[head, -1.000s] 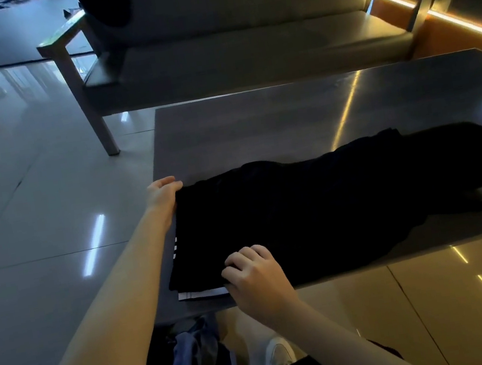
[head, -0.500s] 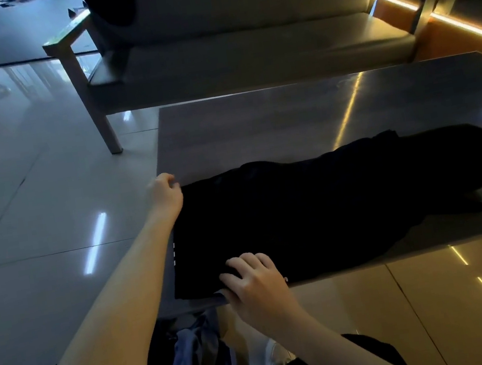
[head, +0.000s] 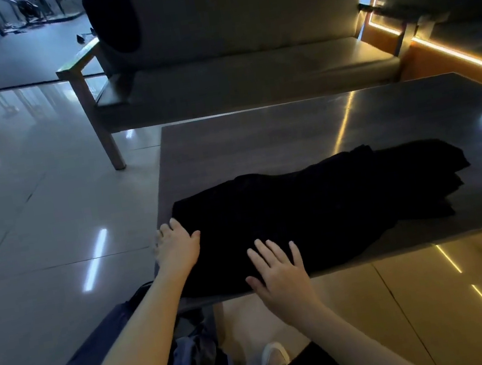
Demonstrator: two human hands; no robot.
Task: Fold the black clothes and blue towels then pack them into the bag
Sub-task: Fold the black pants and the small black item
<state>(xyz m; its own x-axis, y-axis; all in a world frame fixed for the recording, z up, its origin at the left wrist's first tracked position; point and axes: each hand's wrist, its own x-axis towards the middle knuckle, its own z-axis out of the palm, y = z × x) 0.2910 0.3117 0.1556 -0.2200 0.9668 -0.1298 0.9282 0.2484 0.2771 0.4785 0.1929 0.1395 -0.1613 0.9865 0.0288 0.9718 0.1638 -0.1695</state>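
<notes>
Both grips have released their pinch: left grip [head: 177, 248] and right grip [head: 281, 270] now lie flat, fingers extended, holding nothing, on the black garment [head: 330, 200] at the surface [head: 258, 136] near edge. Smooth outward, pressing evenly, before folding again.

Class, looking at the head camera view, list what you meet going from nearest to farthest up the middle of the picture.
white shoe → black garment → bare far part of the table → sofa
</notes>
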